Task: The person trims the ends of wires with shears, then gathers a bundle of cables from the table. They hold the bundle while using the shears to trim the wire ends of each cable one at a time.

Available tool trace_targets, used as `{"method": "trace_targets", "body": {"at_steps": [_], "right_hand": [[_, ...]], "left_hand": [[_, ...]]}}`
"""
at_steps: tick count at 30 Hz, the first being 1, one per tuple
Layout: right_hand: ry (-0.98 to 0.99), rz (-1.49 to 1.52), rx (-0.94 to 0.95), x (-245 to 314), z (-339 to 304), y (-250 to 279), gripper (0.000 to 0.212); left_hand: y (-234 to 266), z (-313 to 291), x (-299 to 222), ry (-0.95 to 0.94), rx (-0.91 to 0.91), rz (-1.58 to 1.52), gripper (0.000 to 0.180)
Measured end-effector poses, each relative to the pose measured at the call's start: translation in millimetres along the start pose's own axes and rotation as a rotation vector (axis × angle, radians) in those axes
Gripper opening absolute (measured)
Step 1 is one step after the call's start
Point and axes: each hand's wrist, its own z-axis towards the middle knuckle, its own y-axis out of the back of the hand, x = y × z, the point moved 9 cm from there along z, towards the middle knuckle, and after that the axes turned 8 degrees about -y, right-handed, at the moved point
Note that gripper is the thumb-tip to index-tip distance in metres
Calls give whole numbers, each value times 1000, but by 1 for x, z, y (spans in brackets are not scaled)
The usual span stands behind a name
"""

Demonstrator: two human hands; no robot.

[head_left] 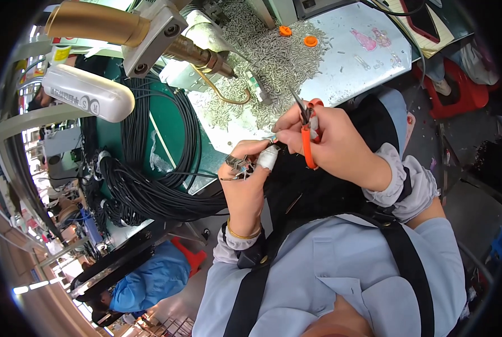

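Note:
My left hand [245,182] is closed, with white tape round one finger. It grips the end of a black cable [274,141], and small metal pieces with thin wires [238,165] show against the fingers. Tucked in my right hand [341,140] is a pair of scissors with orange handles [307,147], its blades pointing away from me. That hand's thumb and forefinger pinch together at the cable end, touching or nearly touching my left fingertips. What exactly they pinch is too small to make out.
A large heap of small metal parts [273,62] covers the white worktop [346,84], with two orange rings [310,41] on it. A metal machine head [200,56] overhangs it at left. Coiled black cables [144,188] lie left. A person in blue [152,278] sits nearby.

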Motion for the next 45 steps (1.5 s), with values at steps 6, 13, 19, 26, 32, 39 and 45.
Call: {"method": "trace_targets", "body": {"at_steps": [6,13,19,26,32,39,45], "right_hand": [[-140,153,14,-10,-3,-2,16],[-726,379,413,-41,-13,-30,27],[-678,474,479,-44,-15,-37,22],[923,-1208,62,51,-27,-30,12],[769,-1127,77,46,-23,-22,12],[597,-974,-36,31,-27,-22,9],[169,-262,-34,4,-12,-2,5]], "left_hand": [[-1,3,4,98,-27,-286,16],[-13,1,-39,-468,8,476,13],[-1,3,-14,-94,18,253,13],[-10,-5,19,472,87,-325,13],[-1,-2,14,346,24,-159,15],[-16,-5,-39,-504,18,505,17],[-1,2,-2,115,-78,20,17]]}}
